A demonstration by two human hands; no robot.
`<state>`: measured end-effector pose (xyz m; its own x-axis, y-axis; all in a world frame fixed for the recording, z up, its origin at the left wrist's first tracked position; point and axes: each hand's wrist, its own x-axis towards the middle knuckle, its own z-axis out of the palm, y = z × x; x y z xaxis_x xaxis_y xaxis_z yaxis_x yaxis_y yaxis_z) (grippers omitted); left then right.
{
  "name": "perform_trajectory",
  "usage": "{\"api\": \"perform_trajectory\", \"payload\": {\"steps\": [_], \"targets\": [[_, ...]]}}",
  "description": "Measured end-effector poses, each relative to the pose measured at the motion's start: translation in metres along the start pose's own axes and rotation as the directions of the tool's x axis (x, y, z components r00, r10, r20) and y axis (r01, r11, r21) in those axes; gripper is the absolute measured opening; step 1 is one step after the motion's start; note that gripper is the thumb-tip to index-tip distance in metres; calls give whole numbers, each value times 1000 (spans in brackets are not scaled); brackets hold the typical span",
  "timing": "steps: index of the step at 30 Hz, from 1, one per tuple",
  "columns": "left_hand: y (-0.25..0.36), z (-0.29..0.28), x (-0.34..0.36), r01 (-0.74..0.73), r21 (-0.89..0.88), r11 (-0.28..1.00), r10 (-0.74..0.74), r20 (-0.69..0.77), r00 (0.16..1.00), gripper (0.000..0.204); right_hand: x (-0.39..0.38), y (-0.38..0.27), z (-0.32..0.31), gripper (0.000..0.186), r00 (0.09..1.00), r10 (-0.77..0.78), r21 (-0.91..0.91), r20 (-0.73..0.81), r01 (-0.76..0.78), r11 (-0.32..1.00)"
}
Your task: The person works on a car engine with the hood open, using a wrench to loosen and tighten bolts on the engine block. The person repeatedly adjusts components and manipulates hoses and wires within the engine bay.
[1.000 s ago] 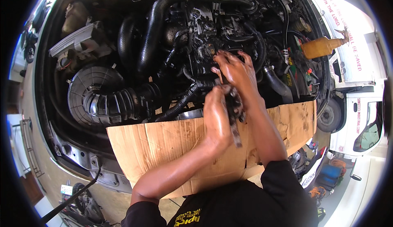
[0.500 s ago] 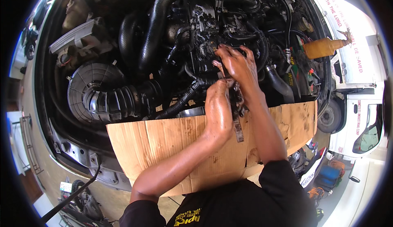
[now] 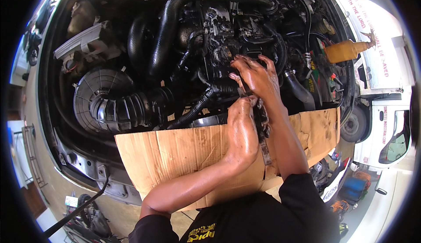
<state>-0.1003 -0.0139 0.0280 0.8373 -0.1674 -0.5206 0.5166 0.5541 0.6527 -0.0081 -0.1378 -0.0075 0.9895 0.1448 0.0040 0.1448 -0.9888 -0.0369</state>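
- Nearest the camera, both bare forearms come up from the lower edge out of black short sleeves and cross a flat sheet of brown corrugated cardboard (image 3: 175, 155) that lies over the front edge of the open engine bay.
- The left hand (image 3: 242, 131) rests over the cardboard's far edge, fingers curled shut around the upper part of a long, dark, greasy metal tool (image 3: 264, 144); the tool's handle shows just right of the hand and runs down along the cardboard.
- The tool's working end is hidden between the two hands, so what it engages cannot be told.
- Just beyond, touching the left hand, the right hand (image 3: 254, 74) lies with fingers spread and bent on the black, oil-stained engine block (image 3: 219, 41); whether it pinches anything cannot be told.
- A ribbed black corrugated hose (image 3: 197, 107) runs from under the hands down to the left, towards the cardboard.
- Farther left sits a round black plastic air-filter housing with a ribbed intake bellows (image 3: 114, 105).
- Above, a thick smooth black rubber intake pipe (image 3: 169, 32) arches across the top of the engine.
- Far right, an amber-coloured plastic bottle with a spout (image 3: 346, 50) stands at the bay's edge, with a white vehicle (image 3: 388, 129) beyond it.
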Motion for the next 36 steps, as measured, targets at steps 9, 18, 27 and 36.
{"api": "perform_trajectory", "payload": {"steps": [9, 18, 27, 36], "targets": [[-4, -2, 4, -47, -22, 999, 47, 21, 999, 46, -3, 6, 13, 30, 999, -21, -72, -35, 19, 997], [-8, -6, 18, -50, -55, 997, 49, -25, 998, 46, 0, 1, 16, 22, 962, -129, -16, -240, 129, 991], [-18, -8, 17, -178, 4, 984, 178, 11, 984, 43, 2, 5, 27, 28, 987, -47, -56, -151, 39, 998], [-3, -14, 18, -63, -104, 993, 71, 74, 995, 42, 5, -4, 14, 20, 971, -62, 29, -229, 70, 997]]}}
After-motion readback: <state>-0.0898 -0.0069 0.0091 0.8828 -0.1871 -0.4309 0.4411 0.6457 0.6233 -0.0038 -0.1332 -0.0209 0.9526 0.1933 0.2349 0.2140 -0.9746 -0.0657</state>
